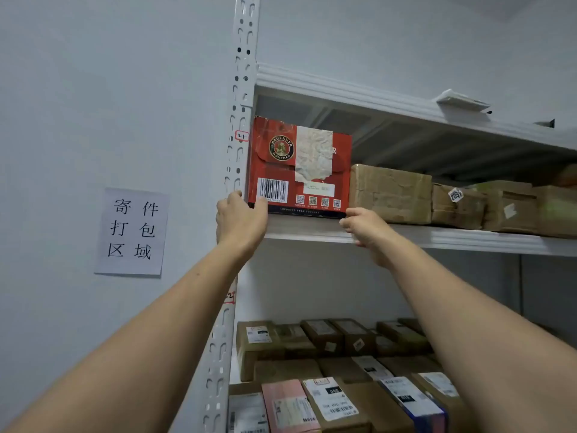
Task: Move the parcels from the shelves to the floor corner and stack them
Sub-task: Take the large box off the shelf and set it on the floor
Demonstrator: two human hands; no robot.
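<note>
Red box (299, 167) is stood at the left end of the upper shelf (437, 237). Its lower left corner is grasped by the left grip (239, 218). The right grip (365, 226) is curled at its lower right corner, hold cannot be told.

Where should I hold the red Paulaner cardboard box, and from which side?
Probably by its lower front corners, from the front: the red Paulaner cardboard box stands upright at the shelf edge, hemmed by the white post and a brown taped parcel.
</note>
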